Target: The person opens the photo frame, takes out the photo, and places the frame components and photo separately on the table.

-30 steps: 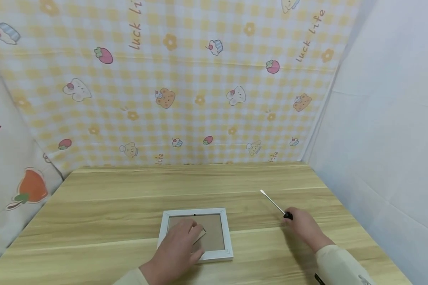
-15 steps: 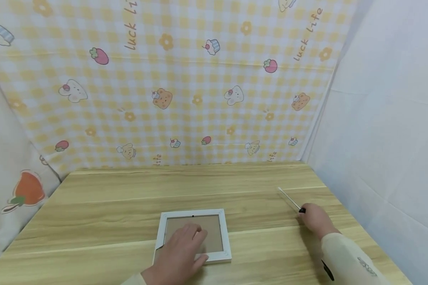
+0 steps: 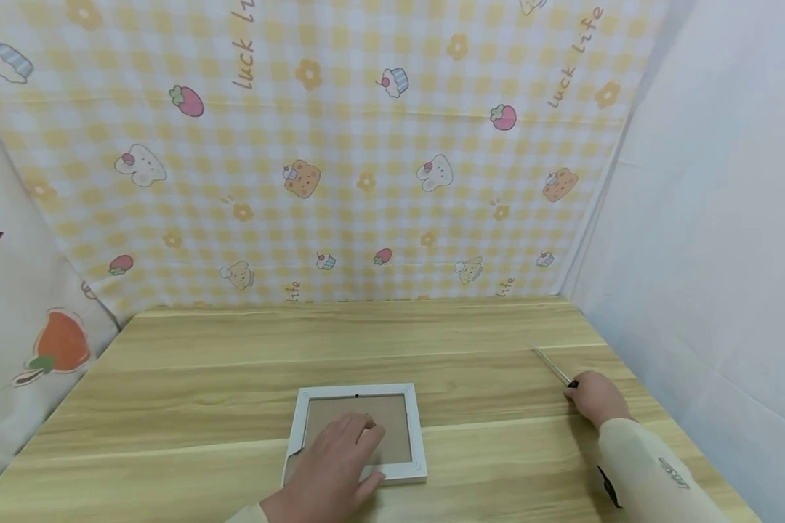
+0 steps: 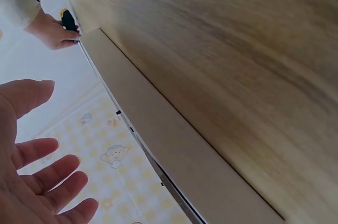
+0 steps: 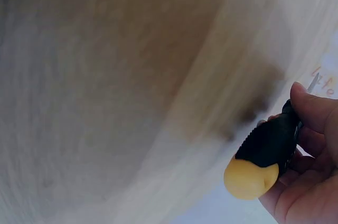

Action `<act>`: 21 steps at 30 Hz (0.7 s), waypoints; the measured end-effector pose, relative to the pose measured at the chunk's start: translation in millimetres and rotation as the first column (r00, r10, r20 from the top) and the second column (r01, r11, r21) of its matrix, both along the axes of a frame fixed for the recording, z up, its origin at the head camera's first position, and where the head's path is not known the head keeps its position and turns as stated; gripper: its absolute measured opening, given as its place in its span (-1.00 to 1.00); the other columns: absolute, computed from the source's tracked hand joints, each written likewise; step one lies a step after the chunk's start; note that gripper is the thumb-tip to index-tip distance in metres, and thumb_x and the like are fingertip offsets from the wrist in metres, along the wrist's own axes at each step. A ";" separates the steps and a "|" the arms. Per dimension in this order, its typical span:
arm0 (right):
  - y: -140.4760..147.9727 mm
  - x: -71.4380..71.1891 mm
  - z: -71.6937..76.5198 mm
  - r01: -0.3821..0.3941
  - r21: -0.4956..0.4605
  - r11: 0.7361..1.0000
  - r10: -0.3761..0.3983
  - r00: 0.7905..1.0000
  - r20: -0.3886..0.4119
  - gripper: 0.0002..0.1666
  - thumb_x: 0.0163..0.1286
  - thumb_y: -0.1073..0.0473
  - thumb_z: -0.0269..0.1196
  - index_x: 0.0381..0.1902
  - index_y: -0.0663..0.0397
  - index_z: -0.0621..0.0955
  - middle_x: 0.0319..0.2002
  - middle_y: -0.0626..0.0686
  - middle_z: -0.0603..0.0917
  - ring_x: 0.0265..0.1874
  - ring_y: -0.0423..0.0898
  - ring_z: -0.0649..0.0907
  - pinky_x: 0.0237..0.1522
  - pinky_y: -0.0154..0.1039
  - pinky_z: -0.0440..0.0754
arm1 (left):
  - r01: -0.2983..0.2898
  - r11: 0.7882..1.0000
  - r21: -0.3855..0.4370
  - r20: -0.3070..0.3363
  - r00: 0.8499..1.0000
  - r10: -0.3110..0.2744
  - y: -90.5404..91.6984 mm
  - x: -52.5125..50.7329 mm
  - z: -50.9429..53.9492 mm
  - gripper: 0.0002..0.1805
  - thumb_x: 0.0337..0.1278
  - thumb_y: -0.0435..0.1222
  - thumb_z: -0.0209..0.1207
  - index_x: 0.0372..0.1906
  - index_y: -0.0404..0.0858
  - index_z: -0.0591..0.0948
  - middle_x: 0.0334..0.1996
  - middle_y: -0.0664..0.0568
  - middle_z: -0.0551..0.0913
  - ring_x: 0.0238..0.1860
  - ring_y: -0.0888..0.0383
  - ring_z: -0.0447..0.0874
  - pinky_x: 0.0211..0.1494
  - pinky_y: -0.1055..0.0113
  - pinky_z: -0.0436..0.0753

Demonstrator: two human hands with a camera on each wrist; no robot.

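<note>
A white picture frame (image 3: 420, 436) lies on the table with its brown backing board (image 3: 392, 421) facing up. My left hand (image 3: 333, 465) is over the lower left of the frame and hides part of the board. In the left wrist view the fingers (image 4: 58, 174) are spread and relaxed, holding nothing, beside the frame's side edge (image 4: 158, 129). Off to the right, my right hand (image 3: 598, 398) grips a screwdriver (image 5: 269, 142) by its black and yellow handle. Its thin metal shaft (image 3: 552, 365) points up and left, toward the back of the table.
The wood-grain table (image 3: 170, 378) ends at a yellow checked cloth (image 3: 366, 145) behind. White cloth (image 3: 713, 254) hangs along the right side, close to the right hand. Another printed cloth (image 3: 19, 290) borders the left.
My right hand has moved to the right with the screwdriver. A small tan flap raised under my left fingers one second ago is out of sight now; the left hand has lowered slightly.
</note>
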State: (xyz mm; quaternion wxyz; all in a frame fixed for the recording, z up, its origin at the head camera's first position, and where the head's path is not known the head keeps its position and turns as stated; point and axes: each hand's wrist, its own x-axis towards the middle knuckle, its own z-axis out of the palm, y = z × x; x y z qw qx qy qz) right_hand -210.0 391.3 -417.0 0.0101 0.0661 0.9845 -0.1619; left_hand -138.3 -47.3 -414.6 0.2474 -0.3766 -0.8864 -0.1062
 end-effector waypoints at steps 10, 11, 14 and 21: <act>14.7 -2.2 -5.8 0.033 0.012 0.999 -0.034 0.999 0.041 -0.62 0.40 0.20 0.13 -0.65 0.10 0.42 -0.68 0.01 0.36 -0.63 -0.07 0.38 -0.51 -0.20 0.34 | -0.002 1.000 -0.010 0.000 1.000 0.002 -1.7 1.9 -1.5 -0.49 -0.19 -0.07 0.43 -0.11 -0.17 0.52 -0.18 0.07 0.49 -0.13 0.13 0.49 -0.08 0.22 0.54; 15.5 -2.4 -6.2 0.034 0.009 0.999 -0.034 0.998 0.043 -0.62 0.40 0.20 0.13 -0.65 0.10 0.42 -0.68 0.01 0.36 -0.63 -0.07 0.38 -0.51 -0.20 0.33 | -0.005 1.000 -0.014 0.004 1.000 0.005 -1.9 1.8 -1.8 -0.49 -0.18 -0.07 0.42 -0.10 -0.18 0.52 -0.17 0.06 0.49 -0.12 0.12 0.49 -0.07 0.21 0.54; 17.0 -2.7 -6.5 0.036 -0.004 0.999 -0.035 0.998 0.049 -0.62 0.41 0.20 0.13 -0.64 0.10 0.41 -0.67 0.01 0.35 -0.62 -0.07 0.37 -0.50 -0.20 0.32 | -0.005 1.000 -0.016 0.020 1.000 0.006 -2.7 1.5 -2.1 -0.50 -0.17 -0.07 0.42 -0.10 -0.18 0.53 -0.16 0.05 0.50 -0.10 0.11 0.50 -0.04 0.20 0.54; 20.0 -4.8 -6.6 0.042 0.010 0.999 -0.043 0.996 0.084 -0.70 0.40 0.19 0.15 -0.54 0.18 0.46 -0.62 0.03 0.38 -0.57 -0.05 0.38 -0.44 -0.16 0.34 | 0.012 1.000 -0.003 0.056 0.998 -0.012 -7.9 0.8 -4.7 -0.51 -0.12 -0.09 0.41 -0.08 -0.18 0.51 -0.15 0.07 0.49 -0.10 0.12 0.48 -0.08 0.21 0.53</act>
